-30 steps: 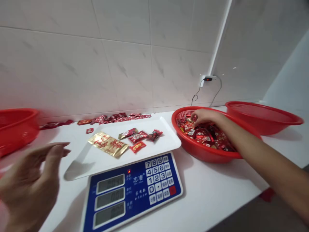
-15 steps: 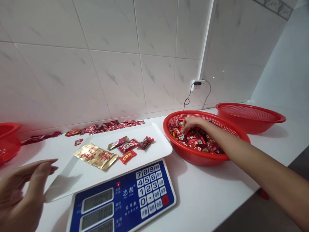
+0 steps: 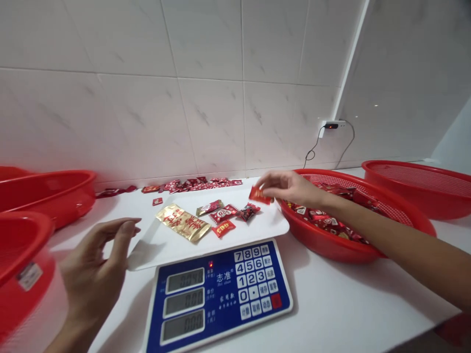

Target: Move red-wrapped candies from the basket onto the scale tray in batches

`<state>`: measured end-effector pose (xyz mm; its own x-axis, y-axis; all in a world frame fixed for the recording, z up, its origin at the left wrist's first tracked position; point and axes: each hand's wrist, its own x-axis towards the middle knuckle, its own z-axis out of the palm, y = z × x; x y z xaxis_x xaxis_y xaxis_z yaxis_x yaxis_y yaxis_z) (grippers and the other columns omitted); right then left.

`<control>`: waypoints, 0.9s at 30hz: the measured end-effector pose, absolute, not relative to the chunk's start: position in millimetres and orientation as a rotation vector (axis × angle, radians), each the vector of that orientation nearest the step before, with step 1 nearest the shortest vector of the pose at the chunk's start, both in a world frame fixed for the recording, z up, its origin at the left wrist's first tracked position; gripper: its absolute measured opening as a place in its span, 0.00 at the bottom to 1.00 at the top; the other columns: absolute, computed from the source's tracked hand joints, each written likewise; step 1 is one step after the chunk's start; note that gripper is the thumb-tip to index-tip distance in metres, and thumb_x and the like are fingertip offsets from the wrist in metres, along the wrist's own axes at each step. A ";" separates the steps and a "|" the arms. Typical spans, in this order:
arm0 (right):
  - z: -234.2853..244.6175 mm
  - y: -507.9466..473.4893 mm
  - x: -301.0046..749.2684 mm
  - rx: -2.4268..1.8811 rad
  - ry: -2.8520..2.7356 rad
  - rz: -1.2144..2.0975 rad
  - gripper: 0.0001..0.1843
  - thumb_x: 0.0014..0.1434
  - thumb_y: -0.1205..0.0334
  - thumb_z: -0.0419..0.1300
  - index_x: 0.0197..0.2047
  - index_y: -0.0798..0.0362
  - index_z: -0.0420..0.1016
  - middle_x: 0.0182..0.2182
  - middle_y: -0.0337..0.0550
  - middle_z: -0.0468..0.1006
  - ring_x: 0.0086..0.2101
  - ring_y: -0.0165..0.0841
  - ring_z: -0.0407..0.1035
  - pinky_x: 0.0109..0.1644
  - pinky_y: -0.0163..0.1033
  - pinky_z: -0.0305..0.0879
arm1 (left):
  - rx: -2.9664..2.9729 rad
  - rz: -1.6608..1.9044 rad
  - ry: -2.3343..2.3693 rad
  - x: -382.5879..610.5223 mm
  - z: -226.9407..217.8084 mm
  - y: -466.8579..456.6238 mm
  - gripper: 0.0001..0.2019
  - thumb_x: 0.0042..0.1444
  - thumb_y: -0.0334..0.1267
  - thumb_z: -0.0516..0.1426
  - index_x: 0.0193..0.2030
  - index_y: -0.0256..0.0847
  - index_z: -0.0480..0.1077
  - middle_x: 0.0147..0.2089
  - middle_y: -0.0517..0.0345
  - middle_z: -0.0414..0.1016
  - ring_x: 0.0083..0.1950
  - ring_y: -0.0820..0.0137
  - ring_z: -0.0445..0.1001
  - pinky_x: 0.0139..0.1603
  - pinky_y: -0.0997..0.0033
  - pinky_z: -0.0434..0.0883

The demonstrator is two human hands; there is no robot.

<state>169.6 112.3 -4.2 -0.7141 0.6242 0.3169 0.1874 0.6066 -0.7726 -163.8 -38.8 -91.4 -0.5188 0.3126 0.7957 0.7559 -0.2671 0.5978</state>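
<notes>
My right hand (image 3: 285, 187) pinches a small red-wrapped candy (image 3: 259, 195) above the right end of the white scale tray (image 3: 176, 198). On the tray lie a gold packet with red lettering (image 3: 183, 223), a green-and-pink candy (image 3: 209, 208), a red candy with white lettering (image 3: 223, 214), a dark red candy (image 3: 249, 212) and a bright red candy (image 3: 223, 228). My left hand (image 3: 99, 260) hovers at the tray's left end, thumb and fingers slightly apart, holding nothing visible. The blue scale panel (image 3: 217, 294) faces me below the tray.
A red basket (image 3: 331, 250) full of wrapped candies stands right of the scale, with another red basket (image 3: 423, 196) behind it. More red baskets (image 3: 73, 196) crowd the left. Loose red packets (image 3: 198, 184) lie along the wall. A cable (image 3: 311, 154) hangs from a socket.
My right hand has come out of the candy basket with a red candy and moved left to the tray. The view has turned left, showing more baskets there.
</notes>
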 end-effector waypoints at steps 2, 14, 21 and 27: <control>-13.7 103.9 162.4 -0.556 -2.440 1.036 0.12 0.56 0.59 0.62 0.42 0.54 0.78 0.38 0.46 0.81 0.40 0.36 0.73 0.44 0.42 0.67 | -1.323 -1.839 -1.656 -157.3 -87.7 -41.9 0.10 0.55 0.48 0.61 0.37 0.45 0.78 0.33 0.59 0.79 0.35 0.63 0.78 0.37 0.67 0.71; -11.8 104.6 168.0 -0.908 -2.185 0.447 0.12 0.60 0.55 0.59 0.39 0.54 0.78 0.36 0.45 0.79 0.31 0.32 0.68 0.35 0.38 0.62 | -1.386 -1.916 -1.490 -158.9 -88.8 -38.6 0.06 0.54 0.40 0.62 0.37 0.42 0.78 0.31 0.59 0.78 0.31 0.69 0.75 0.35 0.69 0.71; -16.6 118.1 175.5 -1.149 -2.355 0.498 0.07 0.56 0.58 0.60 0.34 0.52 0.77 0.33 0.43 0.79 0.34 0.35 0.71 0.39 0.40 0.65 | -1.486 -1.909 -1.451 -154.9 -85.7 -41.5 0.04 0.58 0.35 0.60 0.37 0.40 0.77 0.33 0.58 0.77 0.32 0.72 0.75 0.35 0.71 0.72; -12.3 115.0 167.6 -1.235 -2.494 0.360 0.06 0.56 0.62 0.58 0.34 0.52 0.76 0.33 0.43 0.78 0.33 0.34 0.69 0.36 0.39 0.62 | -1.517 -1.892 -1.482 -153.9 -86.2 -43.8 0.03 0.59 0.34 0.60 0.38 0.40 0.76 0.34 0.58 0.77 0.33 0.73 0.75 0.38 0.73 0.71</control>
